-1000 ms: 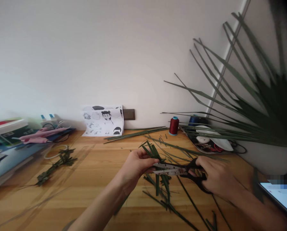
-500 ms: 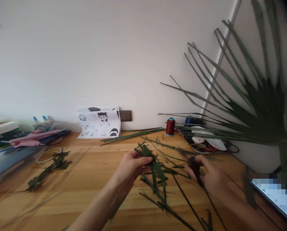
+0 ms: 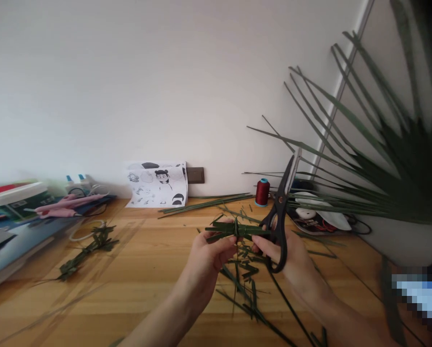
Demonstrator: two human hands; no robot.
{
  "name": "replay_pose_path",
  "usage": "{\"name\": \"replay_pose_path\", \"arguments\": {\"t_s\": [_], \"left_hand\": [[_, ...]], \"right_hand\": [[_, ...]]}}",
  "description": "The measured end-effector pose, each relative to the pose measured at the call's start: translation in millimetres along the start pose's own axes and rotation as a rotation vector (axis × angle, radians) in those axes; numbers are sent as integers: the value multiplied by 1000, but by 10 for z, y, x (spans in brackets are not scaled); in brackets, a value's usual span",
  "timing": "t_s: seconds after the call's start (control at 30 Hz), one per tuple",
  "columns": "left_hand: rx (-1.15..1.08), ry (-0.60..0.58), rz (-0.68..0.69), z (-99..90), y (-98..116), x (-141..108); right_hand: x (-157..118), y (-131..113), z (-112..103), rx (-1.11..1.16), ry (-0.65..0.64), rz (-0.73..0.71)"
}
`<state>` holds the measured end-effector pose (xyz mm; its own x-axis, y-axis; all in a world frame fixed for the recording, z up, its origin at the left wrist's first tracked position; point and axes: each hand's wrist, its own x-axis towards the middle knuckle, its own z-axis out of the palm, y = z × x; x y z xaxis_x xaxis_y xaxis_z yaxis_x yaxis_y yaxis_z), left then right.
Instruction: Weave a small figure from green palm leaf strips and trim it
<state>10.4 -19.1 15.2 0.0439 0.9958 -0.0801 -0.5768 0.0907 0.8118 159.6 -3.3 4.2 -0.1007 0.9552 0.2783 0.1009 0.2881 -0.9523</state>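
A small woven piece of green leaf strips [image 3: 225, 228] lies level between both hands. My left hand [image 3: 213, 250] pinches it from the left, thumb near its middle. My right hand [image 3: 286, 248] touches its right end with thumb and fingertips, and also holds black-handled scissors [image 3: 281, 202], their blades pointing up and nearly closed. Cut leaf pieces [image 3: 250, 270] lie scattered on the wooden table [image 3: 147, 289] below the hands.
A finished-looking leaf figure [image 3: 89, 248] lies at the left. A pink glue gun [image 3: 66, 206], printed paper [image 3: 158, 185], red thread spool [image 3: 262, 193] and a tray of small items [image 3: 315, 221] stand further back. A large fan palm leaf [image 3: 400, 173] spreads at the right.
The right hand has come in to the leaf piece, and the scissors now point upward. The leaf piece has turned from slanting down to level. The view has shifted slightly left.
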Motion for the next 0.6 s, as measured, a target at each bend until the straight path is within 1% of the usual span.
{"name": "replay_pose_path", "arguments": {"t_s": [0.07, 0.17, 0.2, 0.27, 0.3, 0.37, 0.47, 0.53, 0.6], "left_hand": [[44, 22, -27, -5, 16, -9], [43, 57, 17, -37, 87, 3], [45, 59, 18, -48, 121, 11], [101, 24, 40, -58, 193, 23], [162, -5, 48, -56, 225, 25], [354, -48, 51, -41, 266, 22], [612, -120, 2, -19, 253, 19], [689, -145, -21, -24, 206, 32], [738, -158, -30, -42, 156, 53]], "right_hand": [[35, -31, -27, -7, 8, 4], [58, -52, -97, -32, -18, 39], [62, -53, -119, -44, -33, 57], [73, -55, -152, -64, -75, 91], [80, -58, -163, -70, -102, 103], [94, -70, -175, -75, -165, 112], [106, -100, -181, -75, -265, 106], [103, -116, -180, -88, -309, 100], [96, -120, -173, -110, -319, 87]]}}
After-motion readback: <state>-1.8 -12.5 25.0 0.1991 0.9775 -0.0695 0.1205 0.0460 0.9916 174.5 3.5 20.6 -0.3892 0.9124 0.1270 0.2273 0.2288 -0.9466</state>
